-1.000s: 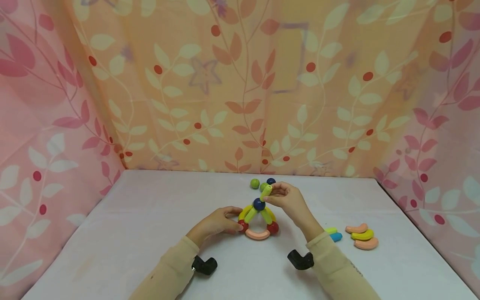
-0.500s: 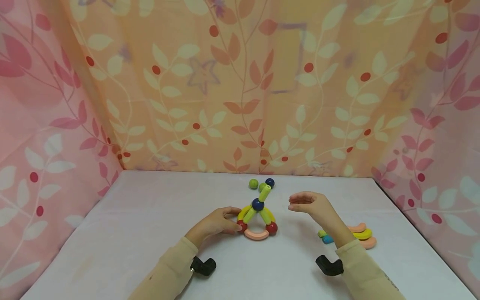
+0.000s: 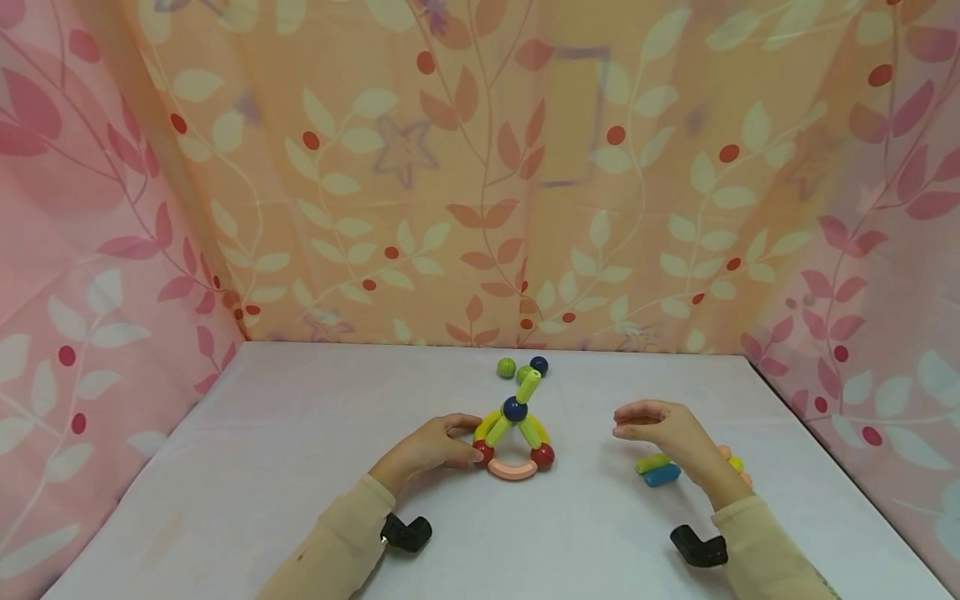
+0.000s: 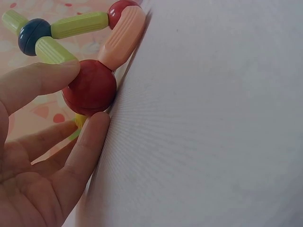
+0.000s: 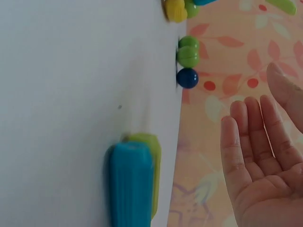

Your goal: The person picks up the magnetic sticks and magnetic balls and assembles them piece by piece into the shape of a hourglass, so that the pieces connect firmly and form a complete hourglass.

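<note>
A small frame of balls and rods stands on the table. Its left red ball (image 4: 93, 90) is pinched between the thumb and fingers of my left hand (image 3: 431, 443). A curved peach rod (image 3: 512, 471) joins that ball to the right red ball (image 3: 542, 456). Green rods (image 3: 534, 432) rise to a dark blue ball (image 3: 515, 408), topped by another green rod (image 3: 528, 386) that leans right. My right hand (image 3: 663, 429) is held over the table with relaxed fingers and nothing in it. Below it lie a loose green rod (image 3: 652, 463) and a blue rod (image 3: 663, 476).
Behind the frame sit loose green balls (image 3: 506, 367) and a dark blue ball (image 3: 539, 365). Curved yellow and peach rods (image 3: 724, 452) are partly hidden behind my right forearm. A patterned cloth (image 3: 480, 208) hangs beyond the white table (image 3: 300, 392).
My right hand has let go of the top green rod and moved right and toward me, over the loose rods. My left hand keeps its hold on the red ball.
</note>
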A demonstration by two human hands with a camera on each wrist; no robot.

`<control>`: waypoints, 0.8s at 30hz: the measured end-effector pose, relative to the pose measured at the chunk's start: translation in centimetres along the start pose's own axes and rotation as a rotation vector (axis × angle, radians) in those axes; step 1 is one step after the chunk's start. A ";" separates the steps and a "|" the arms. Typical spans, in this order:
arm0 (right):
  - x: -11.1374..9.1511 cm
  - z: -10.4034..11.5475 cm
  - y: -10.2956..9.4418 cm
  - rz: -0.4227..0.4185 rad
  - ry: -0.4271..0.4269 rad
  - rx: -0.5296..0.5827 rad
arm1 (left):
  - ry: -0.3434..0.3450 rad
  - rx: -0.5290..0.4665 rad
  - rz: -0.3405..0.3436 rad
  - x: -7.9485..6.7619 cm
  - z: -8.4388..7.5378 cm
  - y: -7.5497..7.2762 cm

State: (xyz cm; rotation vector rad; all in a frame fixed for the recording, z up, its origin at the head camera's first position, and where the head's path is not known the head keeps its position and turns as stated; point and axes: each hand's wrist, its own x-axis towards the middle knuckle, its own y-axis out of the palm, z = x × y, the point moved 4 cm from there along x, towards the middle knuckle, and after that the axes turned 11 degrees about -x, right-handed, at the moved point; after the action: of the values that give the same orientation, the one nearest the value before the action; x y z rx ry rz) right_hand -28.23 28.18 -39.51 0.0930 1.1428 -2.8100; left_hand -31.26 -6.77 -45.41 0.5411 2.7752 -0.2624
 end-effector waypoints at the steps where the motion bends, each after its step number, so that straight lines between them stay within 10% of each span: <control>1: -0.1 -0.2 -0.1 0.006 0.005 -0.005 | 0.002 0.001 0.003 0.0 0.0 0.0; 10: -0.9 -2.1 -0.9 0.034 0.131 -0.030 | 0.000 0.007 0.000 -0.1 0.0 0.0; 24: -1.1 -4.6 -1.9 0.054 0.107 -0.047 | -0.001 0.001 -0.006 -0.1 0.0 0.0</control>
State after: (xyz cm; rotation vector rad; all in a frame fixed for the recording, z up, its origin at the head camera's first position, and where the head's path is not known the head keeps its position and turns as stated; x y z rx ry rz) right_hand -27.29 32.86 -41.42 0.2686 1.2081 -2.7595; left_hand -31.13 -6.79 -45.32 0.5327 2.7765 -0.2659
